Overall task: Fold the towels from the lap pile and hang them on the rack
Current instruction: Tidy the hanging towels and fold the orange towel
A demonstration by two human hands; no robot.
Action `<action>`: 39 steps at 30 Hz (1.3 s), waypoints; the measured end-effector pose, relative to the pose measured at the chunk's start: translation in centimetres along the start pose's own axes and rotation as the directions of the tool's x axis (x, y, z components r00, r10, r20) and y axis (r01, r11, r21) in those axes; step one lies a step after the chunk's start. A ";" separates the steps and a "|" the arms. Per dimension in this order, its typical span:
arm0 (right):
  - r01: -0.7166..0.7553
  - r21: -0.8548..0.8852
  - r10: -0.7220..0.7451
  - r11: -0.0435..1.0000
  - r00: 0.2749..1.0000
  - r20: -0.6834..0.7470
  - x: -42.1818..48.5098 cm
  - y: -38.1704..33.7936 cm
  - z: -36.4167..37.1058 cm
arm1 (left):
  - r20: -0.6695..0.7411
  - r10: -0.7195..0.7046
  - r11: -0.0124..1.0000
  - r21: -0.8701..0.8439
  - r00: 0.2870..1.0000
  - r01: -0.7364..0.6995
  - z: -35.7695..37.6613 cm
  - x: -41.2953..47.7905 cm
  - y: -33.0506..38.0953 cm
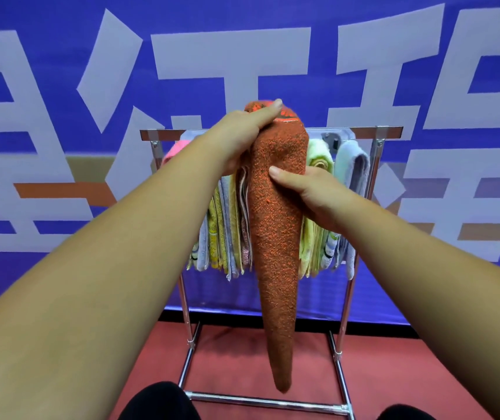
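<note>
Forearms (91, 268) out: orange towel (276, 253) dangles below left hand (236, 137) and right hand's (309, 192) grip.

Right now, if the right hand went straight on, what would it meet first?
The right hand grips the orange towel, so that comes first; behind it probably the hanging towels, depth unclear.

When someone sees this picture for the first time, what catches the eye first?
First, the long rust-orange towel hanging in the centre; the left hand grips its top and the right hand pinches its middle. Behind it, a metal rack is crowded with pastel towels. A blue banner with huge white characters fills the background.
</note>
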State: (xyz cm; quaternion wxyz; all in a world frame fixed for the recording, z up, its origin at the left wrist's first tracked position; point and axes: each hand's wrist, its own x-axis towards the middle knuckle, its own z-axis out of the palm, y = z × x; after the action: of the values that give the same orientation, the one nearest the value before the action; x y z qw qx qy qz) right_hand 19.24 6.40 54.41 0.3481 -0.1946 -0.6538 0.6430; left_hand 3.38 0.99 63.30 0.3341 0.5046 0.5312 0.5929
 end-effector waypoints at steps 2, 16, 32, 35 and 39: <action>0.023 0.052 -0.022 0.998 1.000 -0.011 0.1 -0.4 0.3 | 0.046 -0.047 0.999 0.024 0.998 0.046 -0.3 0.0 -0.7; 0.252 0.281 -0.166 0.926 0.941 -0.296 2.4 -7.1 1.5 | 0.344 -0.030 0.998 -0.048 0.939 0.049 -2.0 -4.1 -5.5; 0.294 0.235 -0.110 0.926 0.808 -0.579 1.1 -14.3 1.3 | 0.282 0.000 0.988 -0.147 0.959 0.044 1.1 -8.5 -5.2; 0.302 0.211 -0.115 0.930 0.782 -0.613 0.5 -16.2 0.9 | 0.330 -0.052 0.979 -0.170 0.942 0.113 1.4 -9.7 -5.7; 0.270 0.164 -0.103 0.949 0.755 -0.647 -0.5 -17.8 0.0 | 0.361 -0.104 0.974 -0.153 0.927 0.169 1.3 -11.0 -6.7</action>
State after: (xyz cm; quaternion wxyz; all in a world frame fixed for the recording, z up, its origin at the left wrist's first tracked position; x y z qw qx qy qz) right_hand 22.95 4.32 71.66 0.6311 -0.2869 -0.4299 0.5784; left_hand 6.67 -7.47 54.02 0.5087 0.5313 0.4407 0.5145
